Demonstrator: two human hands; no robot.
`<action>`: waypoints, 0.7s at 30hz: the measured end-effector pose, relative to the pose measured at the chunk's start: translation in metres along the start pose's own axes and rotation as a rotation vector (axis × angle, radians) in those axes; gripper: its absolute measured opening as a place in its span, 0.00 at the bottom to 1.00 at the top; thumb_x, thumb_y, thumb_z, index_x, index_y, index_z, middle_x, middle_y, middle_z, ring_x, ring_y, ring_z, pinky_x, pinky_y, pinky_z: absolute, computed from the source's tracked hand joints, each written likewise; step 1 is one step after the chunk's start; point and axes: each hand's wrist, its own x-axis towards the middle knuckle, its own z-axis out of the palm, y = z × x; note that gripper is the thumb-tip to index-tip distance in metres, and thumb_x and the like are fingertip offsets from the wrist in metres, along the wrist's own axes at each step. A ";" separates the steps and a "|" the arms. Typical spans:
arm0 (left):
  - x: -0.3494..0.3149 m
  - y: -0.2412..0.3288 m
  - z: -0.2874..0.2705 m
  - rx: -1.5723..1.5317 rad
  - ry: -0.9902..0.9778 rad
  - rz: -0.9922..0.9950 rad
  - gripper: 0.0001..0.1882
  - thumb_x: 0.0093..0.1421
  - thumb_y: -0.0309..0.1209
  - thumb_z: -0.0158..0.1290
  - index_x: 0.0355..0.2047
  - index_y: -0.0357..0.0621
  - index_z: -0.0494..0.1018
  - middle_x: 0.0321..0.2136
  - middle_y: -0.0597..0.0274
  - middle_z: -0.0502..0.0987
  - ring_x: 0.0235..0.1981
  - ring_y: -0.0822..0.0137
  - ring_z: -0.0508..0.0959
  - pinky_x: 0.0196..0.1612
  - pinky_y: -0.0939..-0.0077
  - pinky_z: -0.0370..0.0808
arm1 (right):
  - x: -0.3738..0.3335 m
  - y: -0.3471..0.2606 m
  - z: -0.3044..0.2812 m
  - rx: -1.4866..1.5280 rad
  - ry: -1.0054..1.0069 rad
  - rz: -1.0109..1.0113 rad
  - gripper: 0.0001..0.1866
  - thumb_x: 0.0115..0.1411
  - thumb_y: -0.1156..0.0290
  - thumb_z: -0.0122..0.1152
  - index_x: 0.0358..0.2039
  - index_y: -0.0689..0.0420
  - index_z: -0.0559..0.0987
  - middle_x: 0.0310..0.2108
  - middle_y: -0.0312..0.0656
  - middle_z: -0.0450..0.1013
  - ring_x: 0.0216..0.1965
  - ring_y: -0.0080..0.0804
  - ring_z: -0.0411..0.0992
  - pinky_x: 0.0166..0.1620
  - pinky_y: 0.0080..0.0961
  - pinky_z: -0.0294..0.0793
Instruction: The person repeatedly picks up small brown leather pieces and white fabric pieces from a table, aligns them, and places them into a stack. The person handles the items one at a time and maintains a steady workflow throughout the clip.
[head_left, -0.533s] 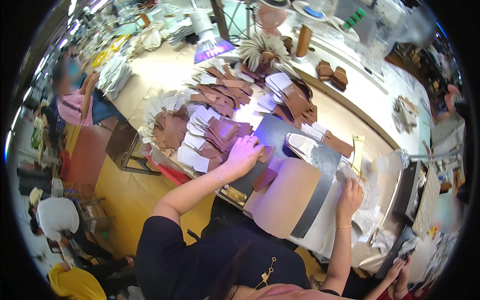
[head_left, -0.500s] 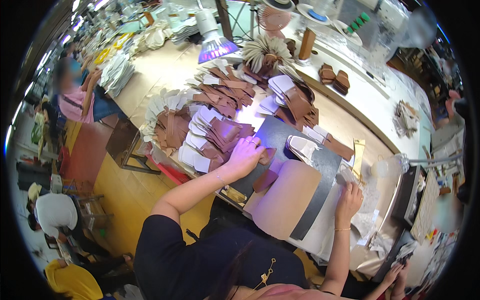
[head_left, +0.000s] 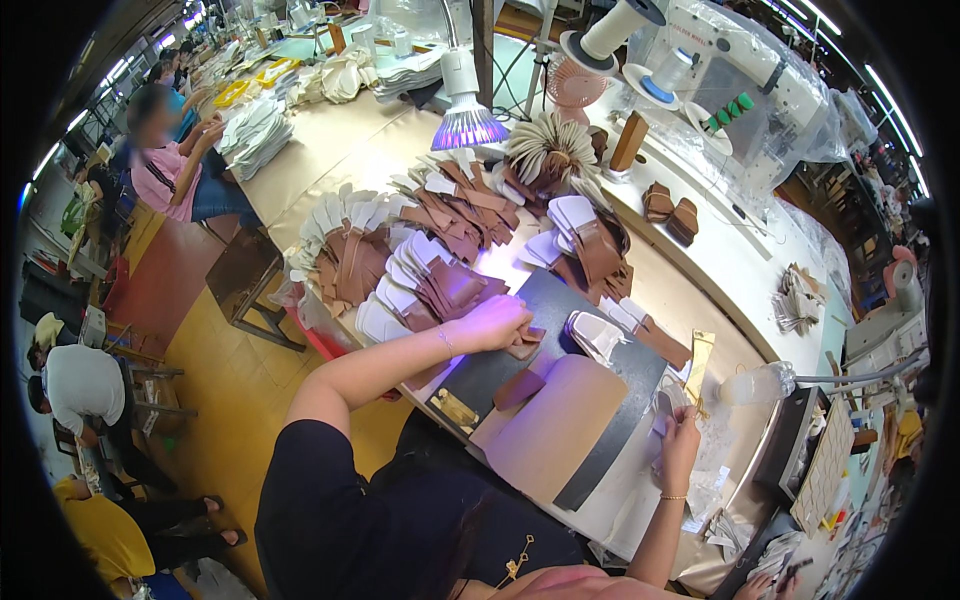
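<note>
My left hand is closed at the far-left part of a dark board, its fingers curled over a small brown leather piece. Just below that piece, a brown strip lies at the edge of a curved tan sheet, which covers part of the board. My right hand pinches a small pale grey piece to the right of the board. A stack of white-and-brown pieces rests on the board between my hands.
Piles of brown straps with white ends crowd the left and far table. A lit lamp hangs over them. Beyond stand thread spools and a sewing machine. To the right is a clear plastic bottle. A person in pink sits far left.
My view has shifted slightly. My left fingers, more spread before, are now curled tighter around the brown piece. My right hand still holds the pale piece, which now shows more upright.
</note>
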 end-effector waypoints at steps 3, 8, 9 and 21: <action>-0.003 0.009 0.001 0.021 0.054 0.036 0.08 0.44 0.25 0.58 0.19 0.40 0.68 0.22 0.52 0.72 0.29 0.49 0.74 0.32 0.59 0.69 | 0.002 0.014 0.001 0.183 -0.050 0.078 0.05 0.57 0.81 0.53 0.34 0.61 0.68 0.29 0.48 0.73 0.31 0.41 0.74 0.35 0.35 0.72; -0.006 0.021 -0.018 -0.128 -0.210 -0.183 0.08 0.43 0.27 0.58 0.19 0.38 0.69 0.21 0.54 0.75 0.25 0.56 0.76 0.28 0.63 0.70 | 0.003 0.032 -0.005 0.768 -0.247 0.369 0.07 0.59 0.79 0.54 0.37 0.59 0.67 0.32 0.38 0.69 0.30 0.24 0.70 0.33 0.23 0.74; -0.007 0.023 -0.023 -0.165 -0.245 -0.177 0.08 0.43 0.28 0.58 0.19 0.38 0.70 0.20 0.55 0.75 0.24 0.59 0.76 0.27 0.64 0.70 | 0.001 0.032 -0.008 0.823 -0.292 0.372 0.07 0.59 0.79 0.54 0.37 0.59 0.67 0.33 0.38 0.69 0.30 0.23 0.70 0.32 0.21 0.74; -0.018 0.037 -0.075 -0.712 -0.231 -0.199 0.07 0.55 0.27 0.57 0.30 0.41 0.69 0.27 0.67 0.74 0.29 0.78 0.72 0.31 0.82 0.69 | -0.034 -0.038 -0.037 1.041 -0.091 0.243 0.17 0.56 0.78 0.60 0.46 0.59 0.71 0.40 0.36 0.72 0.40 0.22 0.69 0.43 0.19 0.68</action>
